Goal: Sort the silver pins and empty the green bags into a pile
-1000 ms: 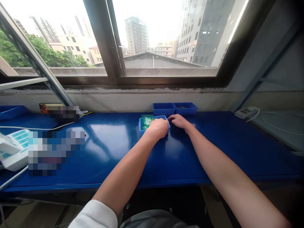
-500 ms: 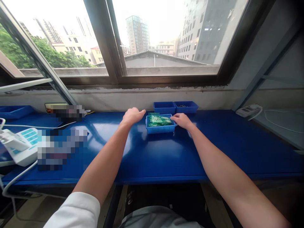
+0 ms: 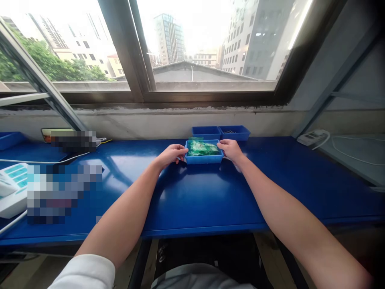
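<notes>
A small light-blue bin (image 3: 204, 159) with green plastic packets (image 3: 203, 148) in it stands on the blue table, between my two hands. My left hand (image 3: 173, 155) grips the bin's left end, thumb at the rim and fingers curled beneath it. At the right end, my right hand (image 3: 231, 149) pinches the rim, its thumb and forefinger closed on it. The packets rise a little above the rim at the back left.
Behind the bin, against the wall, are two darker blue bins, the left one (image 3: 206, 132) and the right one (image 3: 234, 133) with small dark pieces. A white device (image 3: 12, 188) and cables lie left on the table (image 3: 198, 204). A white power strip (image 3: 313, 137) sits at the right.
My left hand has come down from beside the bin's back left corner and closed on its left end. My right hand stays at the right end. The view has shifted slightly.
</notes>
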Available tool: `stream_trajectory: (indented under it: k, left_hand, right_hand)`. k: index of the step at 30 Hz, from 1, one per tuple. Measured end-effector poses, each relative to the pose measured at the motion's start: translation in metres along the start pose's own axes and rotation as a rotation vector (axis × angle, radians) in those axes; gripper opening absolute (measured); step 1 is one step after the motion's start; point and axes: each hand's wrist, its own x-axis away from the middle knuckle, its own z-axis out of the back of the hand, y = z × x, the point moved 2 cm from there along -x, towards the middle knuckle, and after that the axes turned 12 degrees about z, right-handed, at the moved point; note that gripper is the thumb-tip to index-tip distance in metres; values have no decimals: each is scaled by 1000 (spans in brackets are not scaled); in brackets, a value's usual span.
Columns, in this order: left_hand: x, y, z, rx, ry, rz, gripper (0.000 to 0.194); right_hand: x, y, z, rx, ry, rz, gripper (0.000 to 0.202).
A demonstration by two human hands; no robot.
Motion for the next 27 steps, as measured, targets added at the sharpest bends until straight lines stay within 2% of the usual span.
stream_trajectory:
  k: [6, 10, 15, 19, 27]
  left_hand:
    - [-7, 0, -5, -61, 155, -186, 32]
    - [-15, -7, -2, -150, 256, -276, 26]
    - [-17, -9, -1, -233, 261, -328, 25]
    - [-13, -7, -5, -387, 342, -332, 19]
    - [-7, -5, -9, -575, 398, -437, 10]
  right_hand:
    - [-7, 5, 5, 31, 69, 193, 32]
    - [-8, 5, 4, 38, 50, 242, 29]
    - [-3, -2, 8, 242, 12, 341, 20]
    - [0, -3, 12, 421, -4, 377, 17]
    - [2, -3, 14, 468, -51, 380, 18]
